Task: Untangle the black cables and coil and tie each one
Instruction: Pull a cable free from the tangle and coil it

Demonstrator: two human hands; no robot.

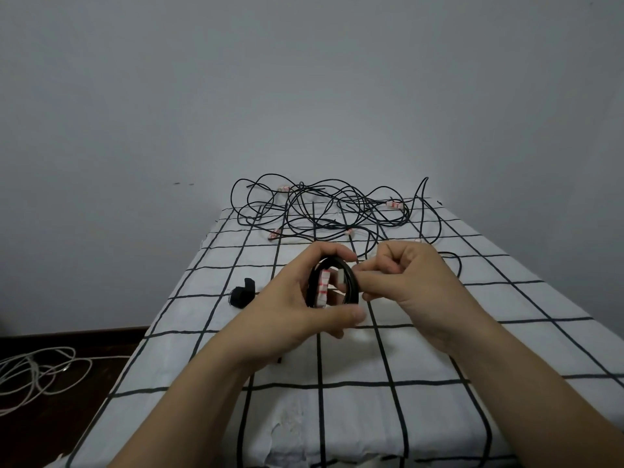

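Observation:
A small coil of black cable (351, 282) with white and red tagged ends is held above the middle of the table. My left hand (297, 305) grips the coil from the left, thumb below and fingers over the top. My right hand (405, 282) pinches the coil's right side with curled fingers. Behind my hands a tangle of black cables (324, 211) with several red and white tags sprawls across the far end of the table. One loose black strand (456, 261) runs behind my right hand.
The table wears a white cloth with a black grid (371, 366). A small bundle of black straps (241, 293) lies left of my hands. White cable (37, 373) lies coiled on the dark floor at lower left. A grey wall stands behind.

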